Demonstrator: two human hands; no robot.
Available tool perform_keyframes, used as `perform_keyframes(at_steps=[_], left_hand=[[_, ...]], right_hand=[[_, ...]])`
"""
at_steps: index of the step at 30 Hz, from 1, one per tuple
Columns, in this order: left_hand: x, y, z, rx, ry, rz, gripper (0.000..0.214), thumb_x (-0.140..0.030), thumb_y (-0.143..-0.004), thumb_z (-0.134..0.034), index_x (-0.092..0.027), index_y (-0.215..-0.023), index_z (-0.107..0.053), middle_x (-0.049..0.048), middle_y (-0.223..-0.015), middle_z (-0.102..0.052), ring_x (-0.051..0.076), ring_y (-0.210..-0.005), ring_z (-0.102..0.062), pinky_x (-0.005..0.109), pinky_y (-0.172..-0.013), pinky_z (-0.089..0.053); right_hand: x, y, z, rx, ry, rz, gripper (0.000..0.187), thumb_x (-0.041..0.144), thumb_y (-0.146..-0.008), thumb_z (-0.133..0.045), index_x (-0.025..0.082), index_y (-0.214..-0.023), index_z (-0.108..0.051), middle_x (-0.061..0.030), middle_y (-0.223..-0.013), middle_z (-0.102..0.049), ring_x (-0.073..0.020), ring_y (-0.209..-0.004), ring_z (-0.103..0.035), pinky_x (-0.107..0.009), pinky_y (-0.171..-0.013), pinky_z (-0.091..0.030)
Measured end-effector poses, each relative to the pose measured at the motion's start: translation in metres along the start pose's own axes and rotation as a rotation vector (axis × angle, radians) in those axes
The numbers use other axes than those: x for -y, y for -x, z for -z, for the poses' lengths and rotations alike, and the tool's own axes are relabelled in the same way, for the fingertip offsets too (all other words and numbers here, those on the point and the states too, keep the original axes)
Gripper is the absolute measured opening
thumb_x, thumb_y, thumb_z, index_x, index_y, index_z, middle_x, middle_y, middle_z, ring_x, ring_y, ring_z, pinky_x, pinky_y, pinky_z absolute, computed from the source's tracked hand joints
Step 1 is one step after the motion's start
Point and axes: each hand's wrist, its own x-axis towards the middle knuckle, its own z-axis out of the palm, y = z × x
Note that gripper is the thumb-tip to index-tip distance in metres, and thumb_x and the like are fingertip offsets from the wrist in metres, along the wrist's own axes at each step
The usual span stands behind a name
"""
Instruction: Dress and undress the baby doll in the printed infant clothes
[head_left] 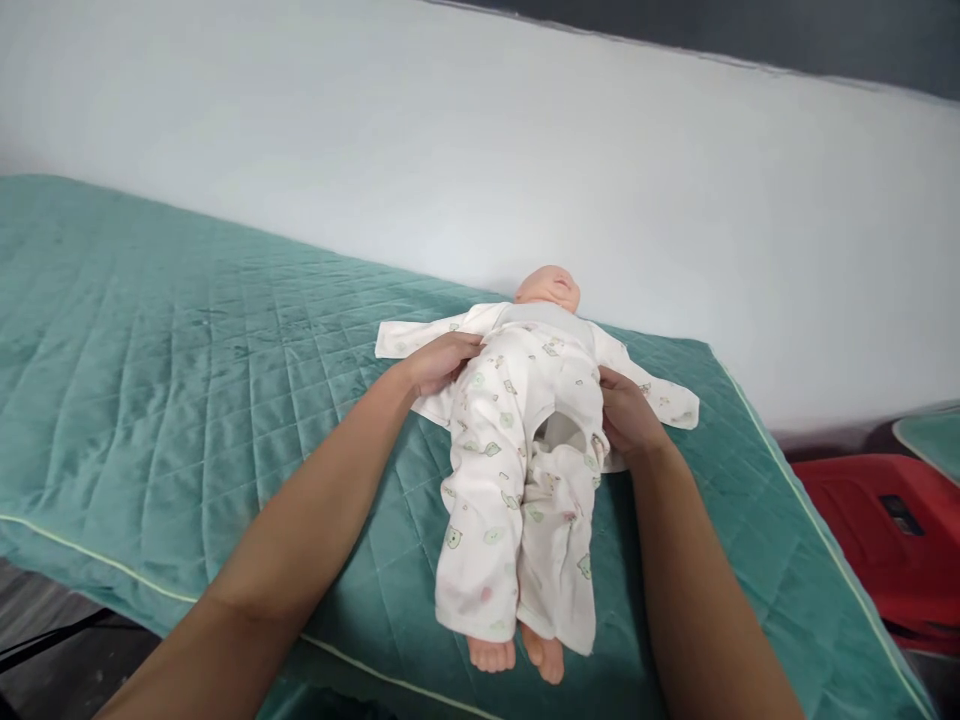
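Observation:
A baby doll (547,288) lies on its back, head toward the wall and bare feet toward me. It wears a long-sleeved white top (544,318) and white printed baby pants (487,470) with an opening at the crotch. At the left side of the waist, my left hand (442,362) is closed on the edge of the pants, its fingertips partly hidden by the cloth. My right hand (628,412) grips the pants at the opposite hip; most of its fingers are out of sight behind the fabric. Both sleeves are spread outward.
A green quilted cover (187,380) with pale piping lies under the doll. Behind it rises a white wall (337,130) with a dark band at the top right. A red plastic chair (877,530) stands beyond the right edge. Dark floor shows at the lower left.

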Motion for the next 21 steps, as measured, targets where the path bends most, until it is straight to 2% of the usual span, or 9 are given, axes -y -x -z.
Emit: perform_keyframes(at_steps=[3, 6, 13, 17, 21], left_hand=[[0.002, -0.001, 0.002, 0.103, 0.223, 0.056, 0.023, -0.029, -0.074, -0.069, -0.016, -0.092, -0.075, 0.0092, -0.089, -0.076, 0.024, -0.094, -0.070, 0.038, -0.090, -0.055], [0.003, 0.000, 0.002, 0.079, 0.308, 0.066, 0.026, -0.020, -0.070, -0.067, -0.015, -0.094, -0.076, 0.0092, -0.090, -0.077, 0.024, -0.096, -0.071, 0.039, -0.093, -0.055], [-0.006, 0.008, -0.003, 0.133, 0.160, 0.049, 0.036, -0.009, -0.063, -0.065, -0.019, -0.097, -0.075, 0.0065, -0.091, -0.078, 0.025, -0.097, -0.070, 0.038, -0.088, -0.056], [-0.014, 0.012, -0.006, 0.094, 0.081, 0.101, 0.028, -0.008, -0.065, -0.064, -0.018, -0.089, -0.073, 0.0043, -0.075, -0.074, 0.024, -0.086, -0.070, 0.037, -0.080, -0.056], [-0.022, 0.016, -0.010, 0.031, -0.023, 0.154, 0.020, -0.010, -0.072, -0.060, -0.016, -0.086, -0.072, 0.0036, -0.066, -0.070, 0.021, -0.070, -0.066, 0.033, -0.068, -0.052]], right_hand=[[-0.002, -0.002, 0.003, 0.018, -0.038, -0.005, 0.027, 0.026, -0.066, -0.076, 0.024, -0.092, -0.074, -0.0028, -0.093, -0.079, -0.0253, -0.087, -0.073, -0.040, -0.077, -0.059], [-0.003, -0.003, 0.005, 0.034, -0.046, -0.006, 0.032, 0.029, -0.069, -0.073, 0.026, -0.102, -0.075, -0.0030, -0.096, -0.080, -0.0265, -0.092, -0.073, -0.041, -0.079, -0.059], [-0.004, -0.001, 0.002, 0.049, -0.058, 0.004, 0.035, 0.033, -0.071, -0.075, 0.026, -0.106, -0.075, -0.0032, -0.098, -0.080, -0.0276, -0.097, -0.073, -0.042, -0.080, -0.059], [-0.003, 0.000, 0.002, 0.069, -0.020, -0.002, 0.042, 0.030, -0.066, -0.082, 0.026, -0.107, -0.074, -0.0033, -0.098, -0.080, -0.0284, -0.097, -0.073, -0.041, -0.080, -0.060], [-0.001, -0.001, 0.004, 0.130, -0.004, -0.022, 0.041, 0.026, -0.067, -0.081, 0.025, -0.108, -0.075, -0.0039, -0.098, -0.080, -0.0287, -0.095, -0.074, -0.041, -0.081, -0.060]])
